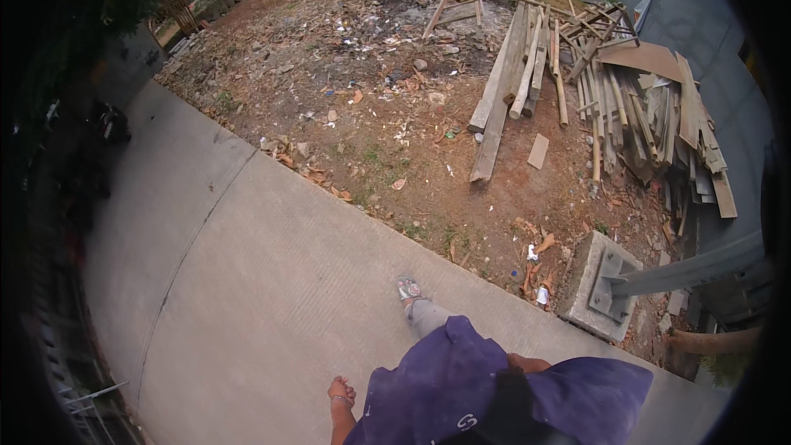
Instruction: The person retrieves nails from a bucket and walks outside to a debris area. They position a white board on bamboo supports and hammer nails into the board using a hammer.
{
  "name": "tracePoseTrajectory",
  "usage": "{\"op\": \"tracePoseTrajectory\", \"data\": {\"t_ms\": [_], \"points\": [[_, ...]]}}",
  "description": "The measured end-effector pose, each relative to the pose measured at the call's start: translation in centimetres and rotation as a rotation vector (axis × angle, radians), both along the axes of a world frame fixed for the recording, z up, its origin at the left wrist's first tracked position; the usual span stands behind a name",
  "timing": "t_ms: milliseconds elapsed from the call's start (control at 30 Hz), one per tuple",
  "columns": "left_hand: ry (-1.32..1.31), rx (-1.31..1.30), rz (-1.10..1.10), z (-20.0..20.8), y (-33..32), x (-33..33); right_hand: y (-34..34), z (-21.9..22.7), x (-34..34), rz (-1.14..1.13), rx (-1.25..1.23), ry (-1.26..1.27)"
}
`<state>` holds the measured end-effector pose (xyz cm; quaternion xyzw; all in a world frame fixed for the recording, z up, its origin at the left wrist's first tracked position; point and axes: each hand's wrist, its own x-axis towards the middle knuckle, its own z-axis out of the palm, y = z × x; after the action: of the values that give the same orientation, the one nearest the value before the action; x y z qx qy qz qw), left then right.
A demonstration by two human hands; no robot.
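My left hand (342, 390) hangs low beside my purple shirt (437, 375), over the concrete. Its fingers are loosely curled, with nothing visible in them, and a thin band circles the wrist. On the right, a short stretch of my bare forearm (529, 363) shows between folds of the shirt; the right hand itself is hidden. One foot in a sandal (407, 287) is stepped forward on the concrete path (272, 280), below a light trouser leg (427, 316).
Rubble and dry leaves cover the dirt ground (362, 132) beyond the path. Long wooden beams (503, 107) and a heap of boards (651, 115) lie toward the grey wall (709, 41). A metal post (692, 272) rises from a concrete footing (587, 297) at the path's right edge.
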<state>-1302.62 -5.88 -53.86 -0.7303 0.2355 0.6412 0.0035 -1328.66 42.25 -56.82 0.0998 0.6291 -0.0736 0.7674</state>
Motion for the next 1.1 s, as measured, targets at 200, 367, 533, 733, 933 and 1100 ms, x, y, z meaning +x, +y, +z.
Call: {"op": "tracePoseTrajectory", "data": {"t_ms": [200,367,533,733,933,1100], "points": [[-0.005,0.074,-0.04,0.6,-5.5,-14.7,-17.0,0.8,-22.3,-0.216,0.004,0.08],[-0.016,0.058,-0.11,0.2,-14.2,-25.3,-35.7,3.6,-43.2,-0.343,-0.084,0.693],[-0.082,-0.067,-0.369,-1.9,-27.0,-35.5,-51.5,3.5,-57.4,-0.807,-0.25,0.848],[-0.127,-0.178,-0.604,-1.2,-45.1,-52.8,-59.3,5.9,-67.6,-0.324,-0.111,0.69],[0.08,-0.139,-0.308,-0.6,-62.5,-74.3,-60.6,-0.8,-72.1,-0.215,0.001,0.338],[0.082,-0.167,-0.336,-2.2,-70.9,-91.0,-63.1,-5.3,-77.4,-0.104,0.038,0.168]]}}
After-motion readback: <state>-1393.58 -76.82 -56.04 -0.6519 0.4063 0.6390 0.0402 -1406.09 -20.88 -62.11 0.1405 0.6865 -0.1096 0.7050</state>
